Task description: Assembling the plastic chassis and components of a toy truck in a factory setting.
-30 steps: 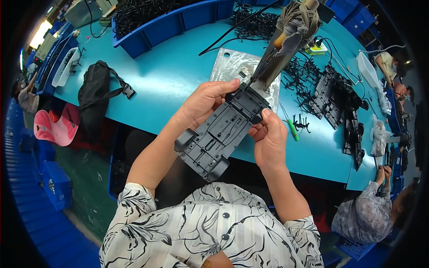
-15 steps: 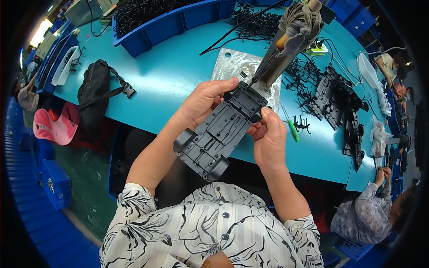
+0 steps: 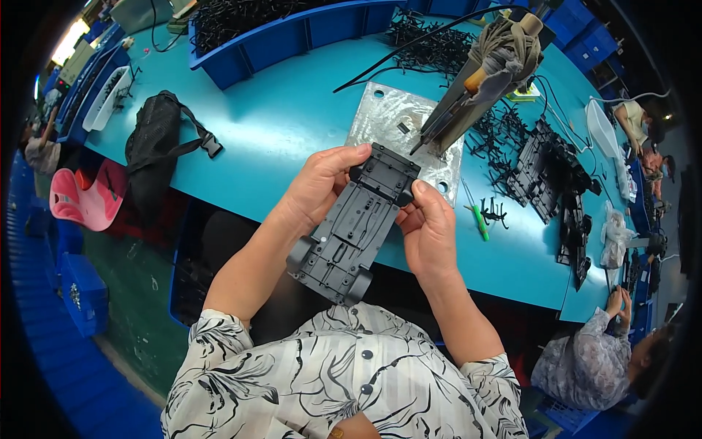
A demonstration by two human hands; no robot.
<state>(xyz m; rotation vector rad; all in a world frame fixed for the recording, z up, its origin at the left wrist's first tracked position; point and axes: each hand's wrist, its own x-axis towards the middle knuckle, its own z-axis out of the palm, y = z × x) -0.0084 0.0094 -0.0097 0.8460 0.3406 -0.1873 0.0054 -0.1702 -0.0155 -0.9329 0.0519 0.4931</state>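
Between my hands is a black plastic toy car chassis (image 3: 349,223) with wheels, tilted, its slotted flat face up. My left hand (image 3: 316,189) is closed round its far left side, thumb by the far left wheel. On the far right corner my right hand (image 3: 430,227) grips it, thumb on top and fingers curled below. Just beyond the chassis stands a metal base plate (image 3: 371,121). A slanted upright post (image 3: 464,102) rises from it, with cloth wrapped at its top and a thin dark pointed rod along it. The chassis is apart from the rod tip.
Right of the plate lie black branched plastic parts (image 3: 501,143), a green-handled tool (image 3: 480,222) and more black chassis parts (image 3: 537,172). A blue bin (image 3: 292,40) of black parts stands at the back. A black bag (image 3: 155,135) lies left. A co-worker (image 3: 585,362) sits at right.
Both hands have drawn the chassis back toward me and slightly left, away from the rod tip. It has turned a little more upright in view.
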